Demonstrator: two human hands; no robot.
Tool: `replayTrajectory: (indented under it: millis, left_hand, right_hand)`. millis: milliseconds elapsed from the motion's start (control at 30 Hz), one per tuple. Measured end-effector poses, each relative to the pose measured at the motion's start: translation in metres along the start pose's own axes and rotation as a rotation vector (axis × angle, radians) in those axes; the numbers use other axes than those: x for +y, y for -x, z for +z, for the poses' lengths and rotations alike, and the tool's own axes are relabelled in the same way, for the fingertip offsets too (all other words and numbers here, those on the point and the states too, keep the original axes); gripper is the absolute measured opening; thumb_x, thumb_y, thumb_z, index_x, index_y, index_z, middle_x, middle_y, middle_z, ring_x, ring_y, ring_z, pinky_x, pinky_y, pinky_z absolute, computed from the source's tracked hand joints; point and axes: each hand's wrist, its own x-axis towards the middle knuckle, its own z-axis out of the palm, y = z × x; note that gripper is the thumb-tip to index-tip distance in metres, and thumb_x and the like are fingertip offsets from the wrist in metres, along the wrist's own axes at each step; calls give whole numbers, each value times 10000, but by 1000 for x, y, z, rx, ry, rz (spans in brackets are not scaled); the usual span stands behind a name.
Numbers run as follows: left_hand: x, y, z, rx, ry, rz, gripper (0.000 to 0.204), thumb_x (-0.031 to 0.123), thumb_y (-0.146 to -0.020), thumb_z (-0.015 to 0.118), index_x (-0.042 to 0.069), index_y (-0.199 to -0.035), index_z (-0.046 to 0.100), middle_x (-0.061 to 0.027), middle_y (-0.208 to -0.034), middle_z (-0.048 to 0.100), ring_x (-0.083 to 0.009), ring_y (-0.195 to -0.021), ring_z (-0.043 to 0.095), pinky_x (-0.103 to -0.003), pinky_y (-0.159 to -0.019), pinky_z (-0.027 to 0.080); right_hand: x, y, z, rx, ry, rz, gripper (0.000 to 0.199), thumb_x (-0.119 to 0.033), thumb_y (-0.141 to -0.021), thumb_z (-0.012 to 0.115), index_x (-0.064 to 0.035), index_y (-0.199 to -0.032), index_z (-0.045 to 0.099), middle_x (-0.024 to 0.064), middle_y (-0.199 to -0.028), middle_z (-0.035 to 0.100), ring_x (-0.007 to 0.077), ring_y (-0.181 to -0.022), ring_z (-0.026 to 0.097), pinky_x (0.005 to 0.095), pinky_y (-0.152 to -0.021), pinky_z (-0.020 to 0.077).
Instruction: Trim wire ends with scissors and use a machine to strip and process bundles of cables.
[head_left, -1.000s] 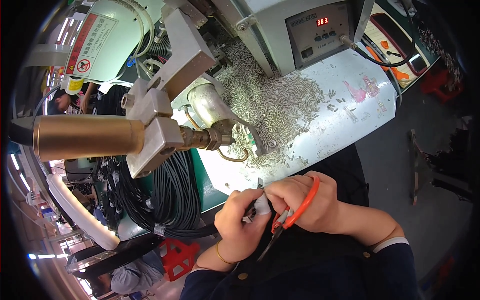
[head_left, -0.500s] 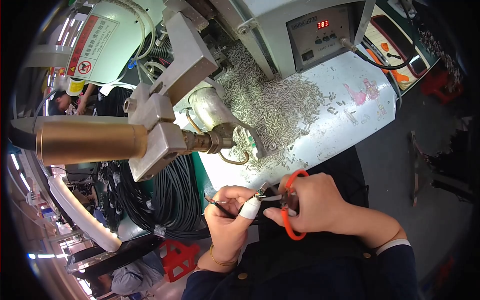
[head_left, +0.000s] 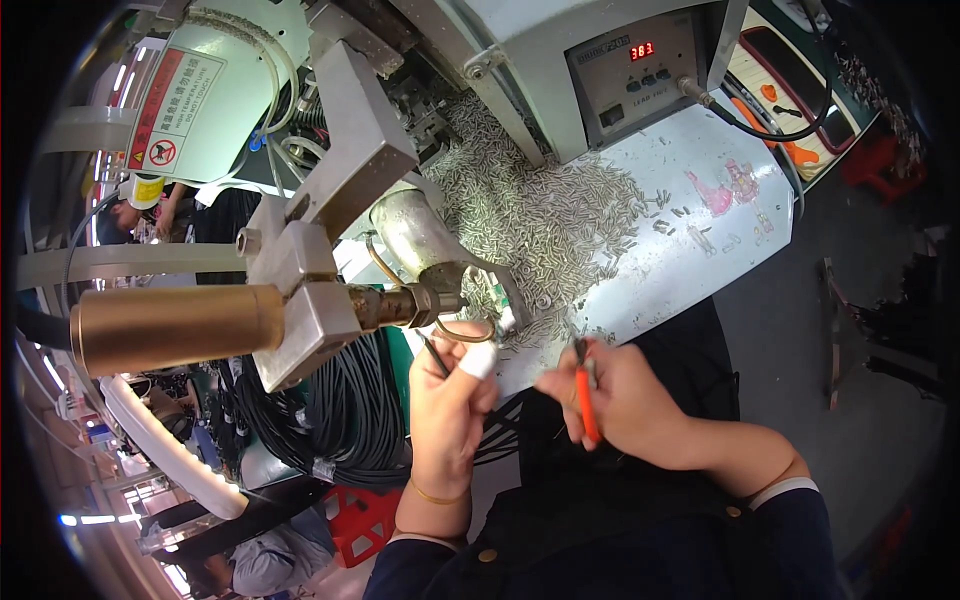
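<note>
A white table (head_left: 720,250) spans the upper right of the view and carries a grey machine housing with a control panel (head_left: 640,75). A metal bracket assembly (head_left: 330,200) projects from the machine toward the person; a brass-coloured cylinder (head_left: 175,325) is fixed to its left end and a small brass nozzle (head_left: 410,305) to its right end. A coil of black cable (head_left: 330,420) hangs below the bracket, at the table's left edge. A broad heap of small metal pins (head_left: 540,205) covers the table between the machine and the near edge.

The left hand (head_left: 445,415) is raised just below the nozzle. Its grip is closed on a thin black wire (head_left: 433,352), pinched between thumb and a forefinger wearing a white finger cot (head_left: 480,358); the wire tip points up toward the nozzle.

The right hand (head_left: 625,405) sits beside the left, near the table edge. Its grip is wrapped around red-handled cutters (head_left: 585,395), whose blurred tip points upward.
</note>
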Motion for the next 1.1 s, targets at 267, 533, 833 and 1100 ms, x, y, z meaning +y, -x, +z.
replayTrajectory:
  millis: [267,533,833,1100]
  left_hand:
    - [10,-26,-2,62,-104,-65,170,16,-776,614,-17,-930,548,33,-622,455,-25,-447,303,-183,-386,191]
    - [15,-31,-8,54,-91,-97,203,3,-735,634,-13,-923,560,0,-634,484,-40,-438,319,-184,-382,206]
    - [12,-30,-13,10,-132,-73,238,-1,-722,627,-18,-948,556,-27,-699,520,-50,-459,346,-188,-383,235]
    - [13,-25,-13,46,-166,-83,220,20,-740,624,-18,-950,568,-44,-765,551,-58,-492,386,-196,-403,263]
  right_hand:
    - [-12,-52,-6,293,239,-374,217,-175,-844,579,30,-803,518,52,-536,501,94,-456,492,261,-433,377]
    - [-11,-57,-6,295,327,-401,189,-137,-809,612,19,-858,516,66,-585,527,95,-505,499,254,-462,381]
    - [-9,-57,-6,304,316,-495,226,-114,-803,610,22,-938,489,70,-633,533,86,-530,487,249,-488,391]
    - [-6,-57,-2,287,268,-421,202,-117,-828,587,31,-924,488,49,-654,532,58,-539,447,233,-481,366]
